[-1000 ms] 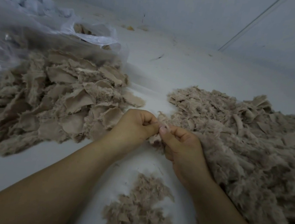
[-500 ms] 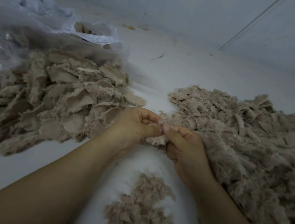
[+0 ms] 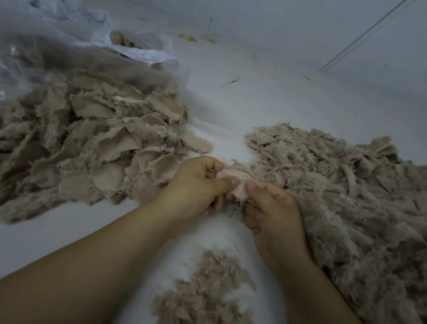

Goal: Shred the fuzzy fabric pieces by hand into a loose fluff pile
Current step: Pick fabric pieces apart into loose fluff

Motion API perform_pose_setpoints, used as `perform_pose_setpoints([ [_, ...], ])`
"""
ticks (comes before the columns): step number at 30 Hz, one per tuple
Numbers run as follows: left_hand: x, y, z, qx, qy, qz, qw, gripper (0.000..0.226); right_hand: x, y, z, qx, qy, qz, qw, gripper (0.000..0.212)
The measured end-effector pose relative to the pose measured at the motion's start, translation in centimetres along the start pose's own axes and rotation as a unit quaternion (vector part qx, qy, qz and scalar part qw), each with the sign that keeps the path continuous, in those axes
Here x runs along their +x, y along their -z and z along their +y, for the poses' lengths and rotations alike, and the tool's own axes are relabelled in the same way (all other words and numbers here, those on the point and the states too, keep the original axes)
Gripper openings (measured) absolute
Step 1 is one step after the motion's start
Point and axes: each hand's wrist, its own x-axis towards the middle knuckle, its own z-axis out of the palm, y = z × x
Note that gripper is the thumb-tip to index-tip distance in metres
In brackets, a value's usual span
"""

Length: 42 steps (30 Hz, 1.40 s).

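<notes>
A small beige fuzzy fabric piece (image 3: 239, 181) is pinched between both hands at the centre of the view. My left hand (image 3: 194, 186) grips its left edge with thumb and curled fingers. My right hand (image 3: 272, 216) pinches its right edge with the thumb on top. A heap of whole fabric pieces (image 3: 85, 140) lies to the left. A large pile of torn fluff (image 3: 358, 200) spreads to the right, touching my right hand. A smaller fluff pile (image 3: 205, 300) lies between my forearms.
A crumpled clear plastic bag (image 3: 50, 39) holding more pieces sits at the back left, partly over the heap. The white work surface (image 3: 251, 95) runs to a pale wall (image 3: 272, 12) behind. Small scraps dot the surface near the wall.
Both hands have shifted slightly and the piece is now spread wider between the thumbs, with more of its smooth backing showing. The piles have not moved.
</notes>
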Motion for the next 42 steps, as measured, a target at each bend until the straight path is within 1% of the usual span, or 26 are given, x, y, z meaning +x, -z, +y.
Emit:
perform_pose_setpoints([
  [2,0.1,0.3,0.2,-0.015,-0.01,-0.012,1.0,0.008,0.1,0.1,0.1,-0.003,-0.001,0.001,1.0,0.024],
  [4,-0.1,0.5,0.5,0.007,-0.016,-0.041,0.999,0.004,0.0,0.0,0.0,-0.04,0.019,-0.021,0.999,0.026],
  [6,-0.3,0.4,0.6,0.033,-0.017,-0.071,0.997,0.003,-0.2,-0.1,0.0,-0.071,0.035,-0.033,0.996,0.034],
  [7,-0.4,0.2,0.5,0.035,-0.017,-0.073,0.997,0.005,-0.1,-0.1,0.1,-0.076,0.037,-0.03,0.996,0.037],
  [9,-0.2,0.0,0.5,0.01,-0.02,-0.027,0.999,0.01,0.1,0.0,0.2,-0.086,0.032,-0.014,0.996,0.04],
  [12,0.3,0.1,0.3,-0.052,-0.025,0.087,0.995,0.016,0.2,0.0,0.4,-0.077,0.02,0.012,0.997,0.034],
  [14,0.5,0.5,0.4,-0.07,-0.029,0.122,0.99,0.017,0.2,0.0,0.3,-0.054,0.009,0.025,0.998,0.035],
  [16,0.5,0.8,0.6,-0.06,-0.027,0.101,0.993,0.018,0.4,0.1,0.4,-0.041,0.005,0.034,0.999,0.045],
  [17,0.3,0.8,0.6,-0.037,-0.023,0.069,0.997,0.018,0.4,0.0,0.5,-0.033,0.006,0.037,0.999,0.048],
  [19,-0.3,0.4,0.5,0.033,-0.019,-0.018,0.999,0.008,0.2,0.1,0.6,0.002,0.016,0.031,0.999,0.052],
  [20,-0.8,0.0,0.5,0.056,-0.016,-0.066,0.996,0.01,0.1,0.1,0.5,0.027,0.017,0.02,0.999,0.049],
  [21,-1.1,-0.4,0.3,0.06,-0.013,-0.107,0.992,0.019,0.0,0.0,0.4,0.049,0.015,0.007,0.999,0.046],
  [22,-1.3,-0.8,0.1,0.049,-0.013,-0.132,0.99,0.023,-0.1,-0.1,0.3,0.06,0.012,0.001,0.998,0.044],
  [23,-1.4,-1.2,-0.1,0.043,-0.017,-0.131,0.99,0.023,-0.2,-0.1,0.3,0.059,0.009,0.003,0.998,0.046],
  [25,-1.2,-1.4,-0.4,0.062,-0.024,-0.081,0.995,0.012,0.0,-0.1,0.3,0.029,0.012,0.028,0.999,0.06],
  [26,-1.0,-1.2,-0.5,0.078,-0.023,-0.053,0.995,0.008,0.1,-0.1,0.4,0.015,0.016,0.04,0.999,0.059],
  [27,-0.7,-0.9,-0.7,0.088,-0.024,-0.034,0.995,0.009,0.2,-0.1,0.5,0.012,0.018,0.049,0.999,0.054],
  [30,0.0,0.0,-0.8,0.105,-0.018,-0.014,0.994,0.013,0.4,0.1,0.4,0.037,0.023,0.052,0.998,0.041],
  [32,0.1,0.3,-1.0,0.132,-0.032,-0.002,0.991,0.019,0.4,0.2,0.4,0.048,0.025,0.045,0.998,0.043],
  [34,0.1,0.3,-1.3,0.142,-0.042,-0.012,0.989,0.024,0.3,0.2,0.4,0.041,0.027,0.038,0.998,0.048],
  [35,0.0,0.1,-1.3,0.141,-0.046,-0.022,0.989,0.03,0.3,0.2,0.4,0.034,0.03,0.033,0.998,0.052],
  [36,-0.1,-0.1,-1.2,0.136,-0.049,-0.03,0.989,0.037,0.3,0.2,0.5,0.025,0.033,0.028,0.999,0.056],
  [37,-0.2,-0.2,-1.0,0.122,-0.053,-0.032,0.991,0.037,0.3,0.2,0.5,0.014,0.037,0.023,0.999,0.059],
  [38,-0.2,-0.4,-0.8,0.092,-0.055,-0.031,0.994,0.033,0.3,0.3,0.6,-0.001,0.042,0.018,0.999,0.058],
  [40,-0.2,-0.3,-0.3,0.024,-0.056,-0.03,0.998,0.024,0.2,0.4,0.9,-0.038,0.055,0.007,0.998,0.044],
  [42,-0.2,-0.2,-0.1,0.011,-0.047,-0.04,0.998,0.028,0.3,0.5,1.1,-0.067,0.056,0.011,0.996,0.044],
])
